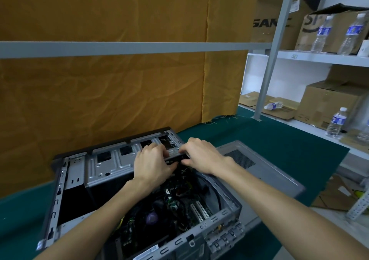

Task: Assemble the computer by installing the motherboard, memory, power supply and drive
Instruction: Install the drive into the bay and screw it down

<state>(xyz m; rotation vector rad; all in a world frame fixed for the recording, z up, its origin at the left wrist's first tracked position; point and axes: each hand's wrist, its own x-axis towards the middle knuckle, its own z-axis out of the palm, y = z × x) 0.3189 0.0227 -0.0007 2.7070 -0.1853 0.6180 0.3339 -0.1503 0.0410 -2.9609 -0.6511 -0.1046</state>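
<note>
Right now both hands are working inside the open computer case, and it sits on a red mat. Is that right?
Not quite. The head view shows the mat is dark green, not red. The rest holds: the left hand and right hand are both at the open case.

Head camera looks down, close above case

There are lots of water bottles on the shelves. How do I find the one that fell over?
Look at the white shelving on the right, past the green table. On its lower level, just right of the slanting grey post, one water bottle lies on its side on flattened cardboard. Every other bottle stands upright.
</note>
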